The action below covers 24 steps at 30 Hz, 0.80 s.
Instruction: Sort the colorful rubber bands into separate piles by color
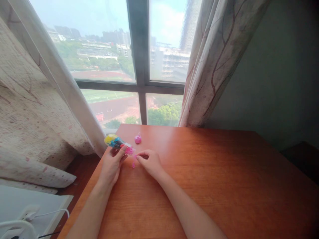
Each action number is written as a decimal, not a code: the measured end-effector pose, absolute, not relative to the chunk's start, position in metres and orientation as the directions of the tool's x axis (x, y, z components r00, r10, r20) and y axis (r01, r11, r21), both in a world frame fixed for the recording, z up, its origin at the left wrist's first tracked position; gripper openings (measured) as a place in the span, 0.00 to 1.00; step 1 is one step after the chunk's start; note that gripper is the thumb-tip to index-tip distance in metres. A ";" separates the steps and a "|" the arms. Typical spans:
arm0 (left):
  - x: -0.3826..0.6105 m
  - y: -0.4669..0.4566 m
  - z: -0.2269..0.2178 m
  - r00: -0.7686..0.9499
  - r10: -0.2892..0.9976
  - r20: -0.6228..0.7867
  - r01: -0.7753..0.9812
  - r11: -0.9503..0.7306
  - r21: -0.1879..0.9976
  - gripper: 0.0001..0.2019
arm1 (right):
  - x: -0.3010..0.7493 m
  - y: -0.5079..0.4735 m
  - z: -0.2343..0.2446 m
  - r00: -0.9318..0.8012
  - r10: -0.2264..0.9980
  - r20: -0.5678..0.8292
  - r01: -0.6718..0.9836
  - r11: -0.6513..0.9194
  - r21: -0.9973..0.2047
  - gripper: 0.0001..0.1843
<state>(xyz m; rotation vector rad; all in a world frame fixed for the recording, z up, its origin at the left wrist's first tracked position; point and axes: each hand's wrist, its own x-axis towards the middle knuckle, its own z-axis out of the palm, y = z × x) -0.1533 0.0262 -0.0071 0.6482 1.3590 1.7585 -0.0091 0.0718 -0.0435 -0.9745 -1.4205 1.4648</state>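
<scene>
My left hand (112,164) is closed around a small clear tube (116,142) filled with yellow, blue and pink bits, holding it tilted over the wooden table (211,179). The tube's pink end points toward my right hand (149,161), whose fingers are pinched together on a tiny pink piece (134,164) just below the tube's mouth. What exactly that piece is I cannot make out. A small round pink cap or bead (138,138) lies on the table a little beyond both hands.
A window (139,66) with a dark frame stands behind the table, with patterned curtains (214,59) on both sides. The left curtain (37,109) hangs close to the table's left edge. A white device with a cable (30,215) sits lower left.
</scene>
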 end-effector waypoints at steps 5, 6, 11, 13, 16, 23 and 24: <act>-0.150 0.028 -0.007 -0.530 0.841 -0.104 -0.330 -0.092 0.940 0.22 | -0.009 0.070 -0.044 -0.312 0.946 0.089 -0.060 0.073 -0.995 0.07; -0.149 0.028 -0.007 -0.522 0.845 -0.114 -0.345 -0.087 0.935 0.22 | -0.010 0.069 -0.043 -0.306 0.948 0.092 -0.074 0.072 -0.995 0.08; -0.142 0.028 -0.008 -0.470 0.866 -0.170 -0.427 -0.054 0.903 0.18 | -0.015 0.065 -0.036 -0.285 0.956 0.070 -0.193 0.014 -0.981 0.14; -0.140 0.029 -0.009 -0.463 0.868 -0.178 -0.454 -0.060 0.889 0.18 | -0.015 0.063 -0.033 -0.327 0.944 0.030 -0.254 -0.057 -0.966 0.17; -0.139 0.030 -0.011 -0.467 0.866 -0.180 -0.478 -0.076 0.875 0.17 | -0.012 0.060 -0.031 -0.503 0.862 -0.058 -0.363 -0.271 -0.892 0.28; -0.141 0.030 -0.010 -0.443 0.883 -0.155 -0.472 -0.083 0.877 0.17 | -0.001 0.060 -0.020 -0.781 0.625 -0.023 -0.358 -0.476 -0.803 0.31; -0.142 0.030 -0.008 -0.436 0.887 -0.150 -0.467 -0.081 0.881 0.17 | 0.000 0.062 -0.018 -0.790 0.613 -0.020 -0.345 -0.472 -0.812 0.30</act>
